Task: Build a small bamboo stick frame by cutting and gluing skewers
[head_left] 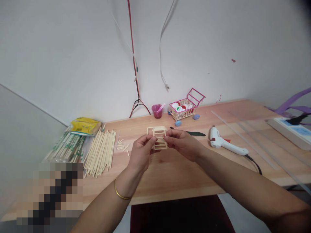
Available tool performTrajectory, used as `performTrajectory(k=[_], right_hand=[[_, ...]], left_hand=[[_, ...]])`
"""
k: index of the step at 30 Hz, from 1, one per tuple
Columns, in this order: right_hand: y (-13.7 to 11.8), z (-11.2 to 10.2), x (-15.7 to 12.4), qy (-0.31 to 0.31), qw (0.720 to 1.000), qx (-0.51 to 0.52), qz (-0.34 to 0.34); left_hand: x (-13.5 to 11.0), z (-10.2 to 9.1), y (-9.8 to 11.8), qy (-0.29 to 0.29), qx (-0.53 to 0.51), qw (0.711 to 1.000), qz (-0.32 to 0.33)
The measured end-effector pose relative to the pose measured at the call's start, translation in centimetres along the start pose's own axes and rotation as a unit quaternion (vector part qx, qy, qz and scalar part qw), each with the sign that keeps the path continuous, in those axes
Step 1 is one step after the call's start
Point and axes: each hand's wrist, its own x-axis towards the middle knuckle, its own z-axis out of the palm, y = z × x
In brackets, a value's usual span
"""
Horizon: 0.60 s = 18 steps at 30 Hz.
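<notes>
A: From the head view, what do the hands have?
B: A small frame of pale sticks (pixel 160 141), held between them above the middle of the table (pixel 179 178).
A: And the fingers?
B: Closed in a pinch on both sides: the left hand (pixel 141 151) grips its left edge, the right hand (pixel 184 144) its right edge. (I can't tell how far the curled fingers behind touch it.)
A: How would it handle?
B: Light, I'd judge, and stiff along each stick, but fragile at the joints. The bare wood looks matt, so probably not slippery.
A: Best hold?
B: Gently by the side posts, close to the corners. I'd avoid squeezing the thin bars mid-length, or the slim piece jutting out at upper left.
A: What's around it?
B: Loose sticks (pixel 100 152) and short cut pieces (pixel 121 147) to the left, a white glue gun (pixel 224 145) to the right, and behind, a purple cup (pixel 157 112) beside a little stick cart (pixel 183 114)
</notes>
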Motion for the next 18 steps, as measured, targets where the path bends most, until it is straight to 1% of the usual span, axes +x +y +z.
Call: performTrajectory(k=[5,12,15,18], right_hand=[[-0.2,0.0,-0.1,-0.002,0.999,-0.033,-0.013],[-0.4,0.0,-0.2,0.031,0.994,-0.095,-0.037],[-0.4,0.0,-0.2,0.037,0.993,-0.105,-0.033],[-0.5,0.1,-0.2,0.040,0.992,-0.114,-0.035]], left_hand=[[0.0,0.1,-0.2,0.001,0.002,1.000,0.011],[0.0,0.2,-0.5,0.013,0.033,0.999,0.035],[0.1,0.0,-0.8,0.012,0.041,0.998,0.040],[0.3,-0.4,-1.2,0.006,0.060,0.996,0.059]])
